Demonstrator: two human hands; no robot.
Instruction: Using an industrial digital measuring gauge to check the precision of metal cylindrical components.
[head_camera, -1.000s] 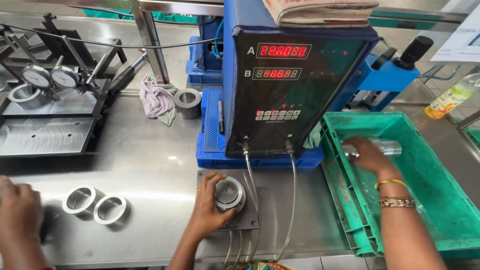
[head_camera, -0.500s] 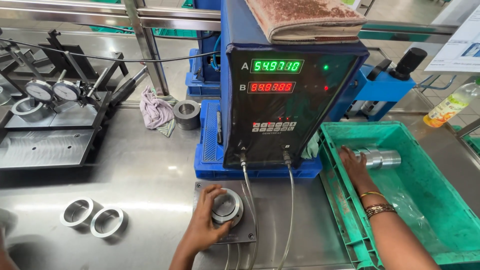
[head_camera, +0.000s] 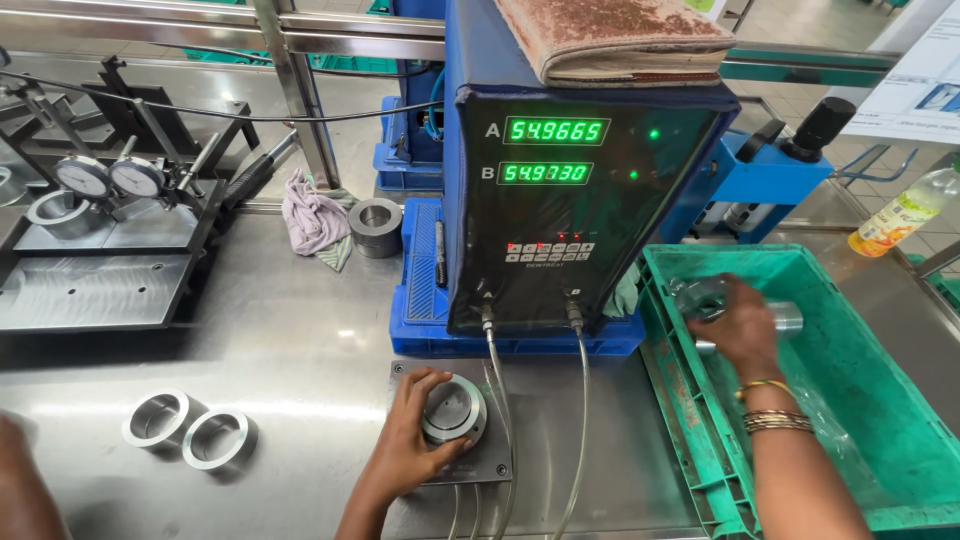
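Ring on gauge: my left hand (head_camera: 415, 440) cups a steel ring (head_camera: 453, 410) seated on the plug of a flat gauge plate (head_camera: 500, 462) at the front of the desk (head_camera: 310, 340); fingers curled round the ring's left rim, thumb at its near edge.
Right hand: my right hand (head_camera: 735, 320) is down in the green crate (head_camera: 900, 420), fingers closed over a shiny metal sleeve (head_camera: 785, 317); it lies on its side near the crate's far wall.
Handling, ring: looks solid, machined steel, so stiff and fairly heavy for its size; polished face likely slippery. Best taken by the outer rim, from opposite sides.
Handling, sleeve: smooth and round, apt to roll; grip across the barrel.
Readout box: blue-cased unit (head_camera: 570, 200) just behind the plate, two green number lines lit; two hoses run from it to the plate.
Spare rings: two more rings (head_camera: 190, 430) lie side by side, well left of the plate.
Further back: dial-gauge fixture (head_camera: 110, 180), crumpled cloth (head_camera: 315, 215), one thick ring (head_camera: 376, 227) beside it.
Edge of view: another person's hand (head_camera: 20, 490) at bottom left, not mine.
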